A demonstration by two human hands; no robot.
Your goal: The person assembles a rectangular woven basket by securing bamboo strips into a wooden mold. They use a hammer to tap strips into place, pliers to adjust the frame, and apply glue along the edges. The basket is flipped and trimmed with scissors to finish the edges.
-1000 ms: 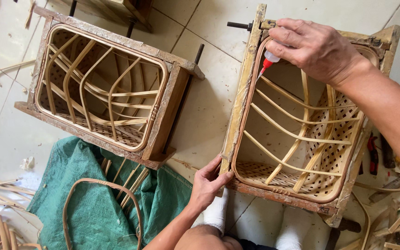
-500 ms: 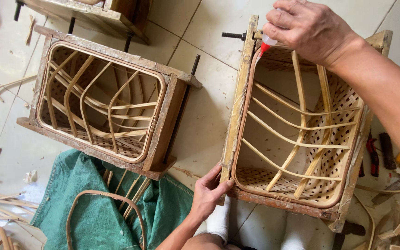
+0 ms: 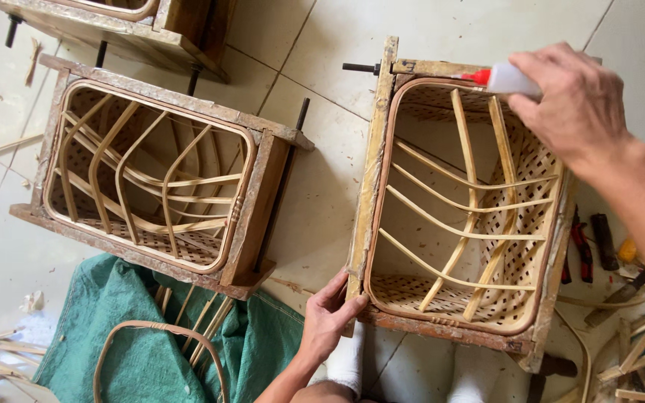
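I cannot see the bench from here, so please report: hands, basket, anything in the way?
Left hand grips near corner of wooden mould. Right hand holds glue bottle, red tip at far rim of rattan basket. Nothing over the rim; second mould apart, left.

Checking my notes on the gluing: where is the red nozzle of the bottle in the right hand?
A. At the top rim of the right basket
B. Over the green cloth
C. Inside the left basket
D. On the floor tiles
A: the right hand holds the bottle with its nozzle at the top rim of the right basket.
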